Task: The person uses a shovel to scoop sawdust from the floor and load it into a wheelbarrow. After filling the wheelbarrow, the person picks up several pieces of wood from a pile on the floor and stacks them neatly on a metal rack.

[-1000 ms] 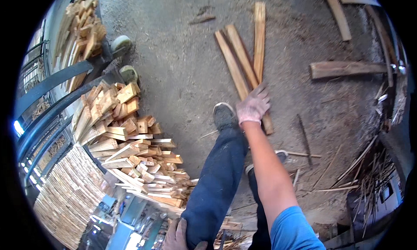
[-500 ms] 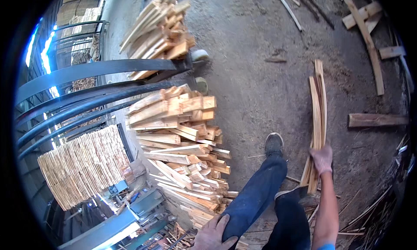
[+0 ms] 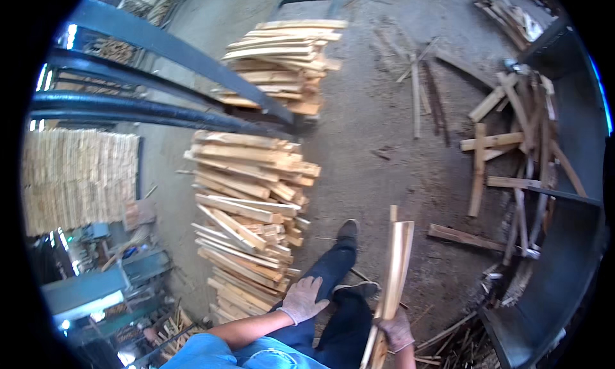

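My right hand (image 3: 396, 330), in a work glove, is closed round a few long wooden slats (image 3: 396, 260) beside my right leg. They stand tilted, far ends up and away from me, and their near ends run out at the lower edge of the picture. My left hand (image 3: 303, 300), also gloved, lies with spread fingers on my left thigh and holds nothing. To its left, a long pile of cut wooden slats (image 3: 243, 202) lies close by.
Dark metal bars (image 3: 154, 113) cross the left side, with another slat stack (image 3: 282, 58) beyond. Scattered boards (image 3: 493, 139) lie on the floor at right, by a dark metal frame (image 3: 551, 286). A large bundle of upright strips (image 3: 80, 180) stands far left.
My view has swung right, showing more of the boards and the metal frame. The slats in my right hand have come lower and nearer my body. My left hand still rests on the thigh.
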A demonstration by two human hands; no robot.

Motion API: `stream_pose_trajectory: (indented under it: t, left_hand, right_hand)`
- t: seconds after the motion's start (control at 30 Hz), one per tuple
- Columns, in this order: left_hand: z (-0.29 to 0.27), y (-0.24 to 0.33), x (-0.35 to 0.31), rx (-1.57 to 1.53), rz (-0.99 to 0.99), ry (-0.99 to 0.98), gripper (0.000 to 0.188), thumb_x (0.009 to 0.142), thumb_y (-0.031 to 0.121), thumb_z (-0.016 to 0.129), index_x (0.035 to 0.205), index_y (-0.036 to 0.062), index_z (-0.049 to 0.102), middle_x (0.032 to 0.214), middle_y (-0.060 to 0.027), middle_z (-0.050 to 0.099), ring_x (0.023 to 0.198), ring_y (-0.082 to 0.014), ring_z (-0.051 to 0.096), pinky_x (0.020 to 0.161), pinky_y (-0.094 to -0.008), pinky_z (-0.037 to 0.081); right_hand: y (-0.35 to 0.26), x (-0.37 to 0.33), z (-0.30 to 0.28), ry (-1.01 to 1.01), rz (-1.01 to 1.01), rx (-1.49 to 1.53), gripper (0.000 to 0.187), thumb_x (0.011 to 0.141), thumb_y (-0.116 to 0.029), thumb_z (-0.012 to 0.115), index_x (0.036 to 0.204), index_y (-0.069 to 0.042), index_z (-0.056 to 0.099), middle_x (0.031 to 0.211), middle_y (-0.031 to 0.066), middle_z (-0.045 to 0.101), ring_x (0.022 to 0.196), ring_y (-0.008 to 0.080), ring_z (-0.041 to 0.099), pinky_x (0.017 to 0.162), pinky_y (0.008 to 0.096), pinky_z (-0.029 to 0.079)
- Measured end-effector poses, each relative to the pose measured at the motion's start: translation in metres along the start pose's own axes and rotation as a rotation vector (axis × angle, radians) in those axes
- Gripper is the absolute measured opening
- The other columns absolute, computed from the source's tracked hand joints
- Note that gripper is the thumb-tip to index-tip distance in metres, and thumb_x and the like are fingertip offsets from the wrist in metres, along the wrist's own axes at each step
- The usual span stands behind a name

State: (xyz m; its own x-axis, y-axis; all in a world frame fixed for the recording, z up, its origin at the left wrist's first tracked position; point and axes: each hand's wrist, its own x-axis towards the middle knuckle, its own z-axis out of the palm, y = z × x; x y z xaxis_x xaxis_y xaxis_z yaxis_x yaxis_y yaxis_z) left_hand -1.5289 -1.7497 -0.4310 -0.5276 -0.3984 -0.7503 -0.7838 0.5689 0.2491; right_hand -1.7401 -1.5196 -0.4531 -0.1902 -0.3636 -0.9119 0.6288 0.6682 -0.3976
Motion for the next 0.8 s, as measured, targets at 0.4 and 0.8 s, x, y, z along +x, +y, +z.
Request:
stream_pose_trajectory:
  t: [0.4,0.8]
  left_hand:
    - [-0.065,0.137,-0.026,-1.871,0.02,-0.338,0.065,0.095,0.031,0.074,0.148,0.0113,0.043,0.129,-0.0071,0.061,0.119,-0.0197,0.059,0.105,-0.0384,0.049]
    - [-0.106,0.235,-0.074,-1.685,0.186,-0.579,0.042,0.089,0.031,0.077,0.118,0.0028,0.067,0.113,-0.0112,0.071,0.104,-0.0234,0.069,0.095,-0.0412,0.058]
  right_hand:
    - [-0.071,-0.128,0.05,-0.131,-0.038,0.127,0.073,0.073,-0.033,0.087,0.127,0.005,0.055,0.108,0.0139,0.07,0.095,0.0204,0.068,0.086,0.0352,0.055]
    - [-0.109,-0.269,0.015,0.372,-0.627,-0.162,0.105,0.073,-0.038,0.088,0.154,-0.003,0.03,0.135,0.0219,0.062,0.117,0.036,0.066,0.1,0.0415,0.053]
